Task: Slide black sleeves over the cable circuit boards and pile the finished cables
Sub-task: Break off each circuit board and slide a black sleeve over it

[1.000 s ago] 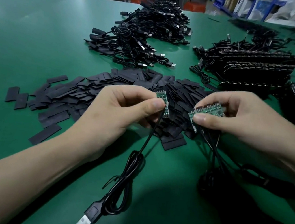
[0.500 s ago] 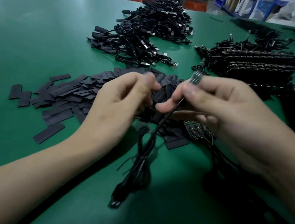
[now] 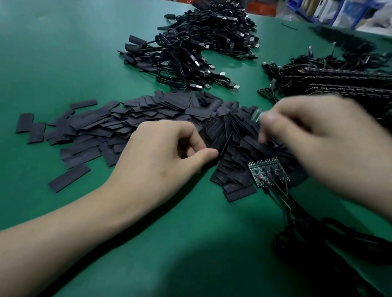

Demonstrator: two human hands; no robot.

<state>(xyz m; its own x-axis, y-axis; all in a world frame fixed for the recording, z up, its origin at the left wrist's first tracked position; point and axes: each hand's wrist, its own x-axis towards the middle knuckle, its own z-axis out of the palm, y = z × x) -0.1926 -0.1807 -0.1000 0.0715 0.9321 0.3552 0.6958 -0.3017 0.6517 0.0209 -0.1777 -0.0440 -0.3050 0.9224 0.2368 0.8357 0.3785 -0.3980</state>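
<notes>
**Two hands at the sleeve heap, one board held up for covering**

The green tabletop (image 3: 54,40) carries one sprawling heap of finished cables (image 3: 199,48) toward its far edge, probably kept out of the working reach. Two dark stacks of unsleeved boards (image 3: 337,82) sit toward the right edge. The black sleeves (image 3: 123,123), too many to count, lie mid-table within easy grasp. The right hand (image 3: 321,143), blurred, pinches what looks like one circuit board (image 3: 257,114) above them, presumably ready for sleeving. The left hand (image 3: 160,158) curls thumb to forefinger at the heap; whether it holds a sleeve I cannot tell. One bundle of boards (image 3: 266,170) rests on the sleeves, its cables trailing toward the near right corner.
</notes>
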